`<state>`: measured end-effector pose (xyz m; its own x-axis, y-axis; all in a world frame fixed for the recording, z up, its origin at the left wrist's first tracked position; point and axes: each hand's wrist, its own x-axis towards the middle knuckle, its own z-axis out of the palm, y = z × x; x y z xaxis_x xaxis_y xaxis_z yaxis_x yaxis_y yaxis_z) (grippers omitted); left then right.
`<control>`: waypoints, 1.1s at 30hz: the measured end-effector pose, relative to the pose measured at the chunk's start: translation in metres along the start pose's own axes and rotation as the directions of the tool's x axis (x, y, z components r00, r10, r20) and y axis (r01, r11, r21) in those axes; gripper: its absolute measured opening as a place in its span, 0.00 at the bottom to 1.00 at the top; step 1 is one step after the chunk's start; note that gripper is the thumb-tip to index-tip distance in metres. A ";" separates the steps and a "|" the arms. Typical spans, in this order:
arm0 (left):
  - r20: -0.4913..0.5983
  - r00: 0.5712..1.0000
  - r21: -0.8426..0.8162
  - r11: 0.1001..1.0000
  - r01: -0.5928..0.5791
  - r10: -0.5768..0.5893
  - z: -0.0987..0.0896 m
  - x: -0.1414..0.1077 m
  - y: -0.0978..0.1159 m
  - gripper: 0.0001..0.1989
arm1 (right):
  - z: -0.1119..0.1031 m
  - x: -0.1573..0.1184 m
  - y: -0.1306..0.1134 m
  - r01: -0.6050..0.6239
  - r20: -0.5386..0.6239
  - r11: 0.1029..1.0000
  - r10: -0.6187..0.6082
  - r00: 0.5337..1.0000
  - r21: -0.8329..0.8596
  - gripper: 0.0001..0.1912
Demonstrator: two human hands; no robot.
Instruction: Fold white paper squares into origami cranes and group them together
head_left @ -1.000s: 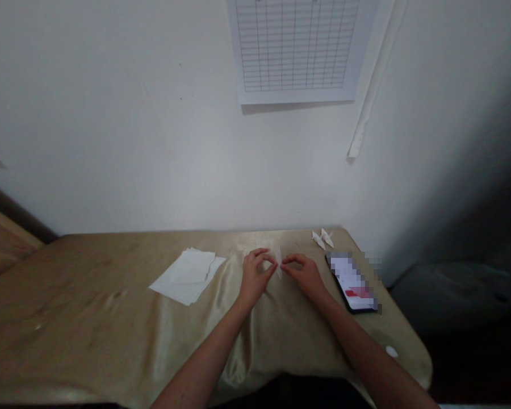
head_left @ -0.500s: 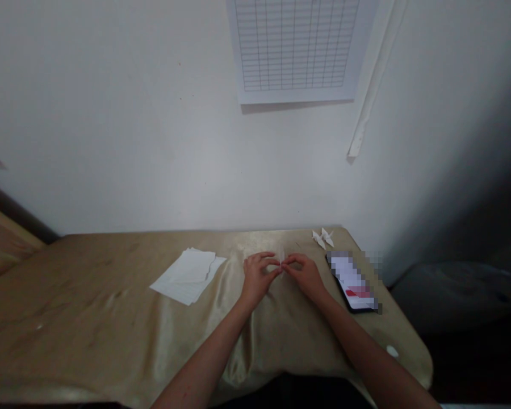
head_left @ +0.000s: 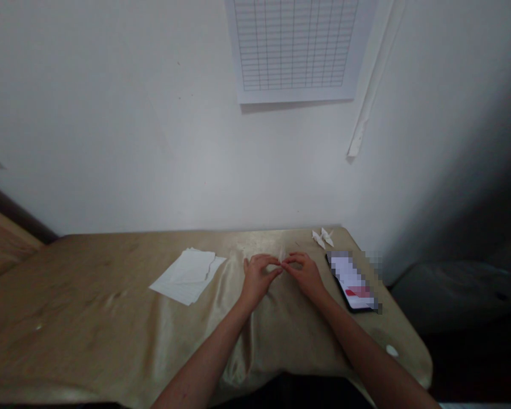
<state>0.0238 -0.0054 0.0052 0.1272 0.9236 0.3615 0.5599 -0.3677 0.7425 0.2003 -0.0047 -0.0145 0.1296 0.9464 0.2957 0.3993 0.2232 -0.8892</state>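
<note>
My left hand and my right hand meet above the middle of the cloth, fingertips nearly touching. Between them a small piece of white paper stands up, pale and blurred, seen almost edge-on. Thumb and fingers of each hand pinch its lower part, which the fingertips mostly hide. How it is folded I cannot make out. Beyond the right hand lie two small folded white paper figures, looking like paper cranes. Left of my left hand rests a loose stack of white paper sheets.
A phone with a lit, pixelated screen lies right of my right hand. Near the right edge of the table, covered in gold cloth, is a small white object. Behind rises a white wall with a printed grid sheet.
The fingers of my left hand have drawn slightly closer together around the paper. Both hands stay in nearly the same place, and the things on the table have not moved.
</note>
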 end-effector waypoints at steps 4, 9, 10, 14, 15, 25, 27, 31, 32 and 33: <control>-0.010 0.999 -0.002 0.999 0.042 -0.042 -0.001 0.000 0.003 0.08 | 0.001 -0.001 0.000 0.001 -0.001 1.000 -0.001 1.000 0.004 0.10; -0.020 0.998 -0.006 0.998 0.056 -0.056 -0.001 0.000 0.003 0.10 | 0.001 -0.001 -0.002 0.007 0.007 1.000 -0.007 1.000 0.003 0.08; -0.018 0.998 -0.005 0.998 0.055 -0.055 -0.001 0.000 0.003 0.10 | 0.001 -0.001 -0.002 0.010 0.008 1.000 -0.010 1.000 0.000 0.08; -0.013 0.999 0.010 0.999 0.039 -0.039 0.000 0.000 0.002 0.09 | 0.001 -0.001 -0.002 0.016 0.011 1.000 -0.016 1.000 -0.016 0.08; -0.012 0.999 0.016 0.999 0.034 -0.034 0.000 0.000 0.002 0.08 | 0.001 -0.001 -0.001 0.017 0.009 1.000 -0.017 1.000 -0.021 0.08; 0.028 0.999 0.054 0.998 0.021 -0.022 -0.003 0.001 0.006 0.05 | 0.002 -0.001 0.002 0.052 0.023 0.997 -0.051 0.998 -0.061 0.07; 0.033 0.999 0.054 0.998 0.030 -0.032 -0.003 0.001 0.006 0.05 | 0.001 -0.001 0.003 0.062 0.025 0.996 -0.061 0.998 -0.066 0.07; 0.038 0.998 0.062 0.997 0.044 -0.047 -0.003 0.000 0.007 0.05 | 0.001 -0.001 0.004 0.077 0.052 0.994 -0.073 0.996 -0.074 0.07; 0.038 0.998 0.066 0.997 0.046 -0.049 -0.002 0.000 0.007 0.05 | 0.000 -0.001 0.004 0.079 0.055 0.994 -0.074 0.996 -0.078 0.07; 0.037 0.998 0.070 0.996 0.048 -0.051 -0.002 0.000 0.007 0.04 | 0.000 -0.001 0.004 0.080 0.057 0.993 -0.076 0.996 -0.084 0.06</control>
<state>0.0260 -0.0083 0.0118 0.1286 0.9446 0.3021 0.6212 -0.3142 0.7179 0.2018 -0.0042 -0.0186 0.0470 0.9386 0.3417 0.4829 0.2781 -0.8304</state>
